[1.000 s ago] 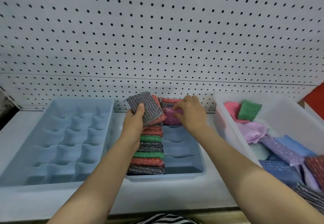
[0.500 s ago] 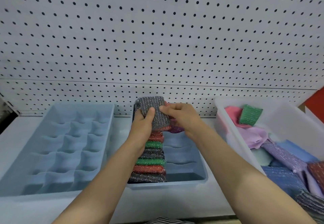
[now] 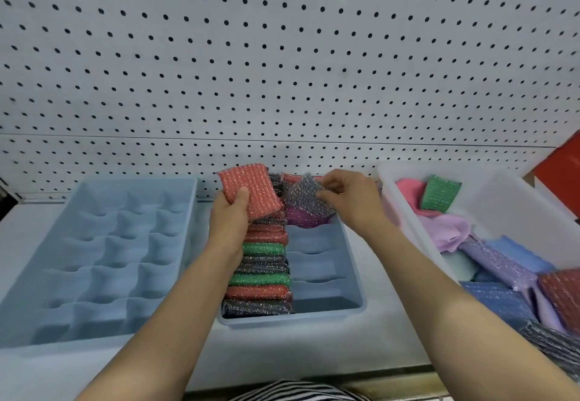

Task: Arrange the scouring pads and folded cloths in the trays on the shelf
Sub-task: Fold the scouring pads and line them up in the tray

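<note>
A blue divided tray (image 3: 351,303) stands in the middle of the shelf. Its left column holds several upright scouring pads (image 3: 259,262) in red, green and grey. My left hand (image 3: 229,218) grips a red pad (image 3: 251,187) above the tray's far left end. My right hand (image 3: 351,200) pinches a grey glittery pad (image 3: 306,195) over the right column's far end, just above a purple pad (image 3: 303,217) that sits there. Behind the held pads, other pads at the tray's far end are partly hidden.
An empty blue tray with many small compartments (image 3: 94,259) stands at the left. A white bin (image 3: 514,200) at the right holds loose pads and pink, blue and lilac cloths. Pegboard wall (image 3: 282,71) rises behind. A red box (image 3: 561,178) sits far right.
My right hand took the grey pad off the stack in my left hand and carried it right over the tray's right column. A red pad now shows on top in my left hand.
</note>
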Tool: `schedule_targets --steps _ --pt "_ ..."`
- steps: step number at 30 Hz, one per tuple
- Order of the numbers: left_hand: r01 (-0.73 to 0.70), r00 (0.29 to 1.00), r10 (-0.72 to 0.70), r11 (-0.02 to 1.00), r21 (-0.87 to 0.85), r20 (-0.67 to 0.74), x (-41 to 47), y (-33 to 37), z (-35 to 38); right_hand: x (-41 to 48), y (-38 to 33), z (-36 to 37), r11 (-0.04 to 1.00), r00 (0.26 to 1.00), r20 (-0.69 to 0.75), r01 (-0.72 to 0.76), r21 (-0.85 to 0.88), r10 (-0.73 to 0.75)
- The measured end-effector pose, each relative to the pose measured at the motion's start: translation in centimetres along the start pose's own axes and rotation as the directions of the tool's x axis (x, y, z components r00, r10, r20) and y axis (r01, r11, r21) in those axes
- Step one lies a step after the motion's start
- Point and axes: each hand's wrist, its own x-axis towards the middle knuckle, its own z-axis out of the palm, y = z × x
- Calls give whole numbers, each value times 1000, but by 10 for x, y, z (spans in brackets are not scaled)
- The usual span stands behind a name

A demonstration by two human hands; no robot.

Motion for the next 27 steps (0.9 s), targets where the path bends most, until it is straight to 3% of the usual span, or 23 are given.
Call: schedule_targets --steps 3,8,11,14,16,18,22,25,27 --pt "10 1000 -10 1000 1 -4 1 0 0 -5 -1 8 935 992 74 125 -333 -106" --pt "8 1000 -8 1000 11 6 0 1 -2 -9 -3 30 798 943 137 331 -503 -305" --pt "3 1000 -4 1000 21 18 -3 1 -3 -8 5 45 763 943 222 332 -555 -249" --pt "-16 999 15 999 32 32 -6 4 -2 0 2 39 927 979 94 202 -317 -181" --pt "-39 997 36 998 46 63 -8 5 2 -1 -17 33 991 1000 25 -6 134 3" --pt "-71 993 64 995 63 101 -13 6 7 -4 -35 33 832 966 182 -251 495 182" --pt "-142 980 129 986 85 149 -19 9 14 -10 -44 34 703 901 371 -413 579 224" --pt "-121 982 113 992 46 150 -20 9 11 -11 -40 28 476 843 481 -534 698 240" --pt "-128 984 125 992 17 124 -21 11 9 -10 -33 24 391 833 488 -553 736 261"
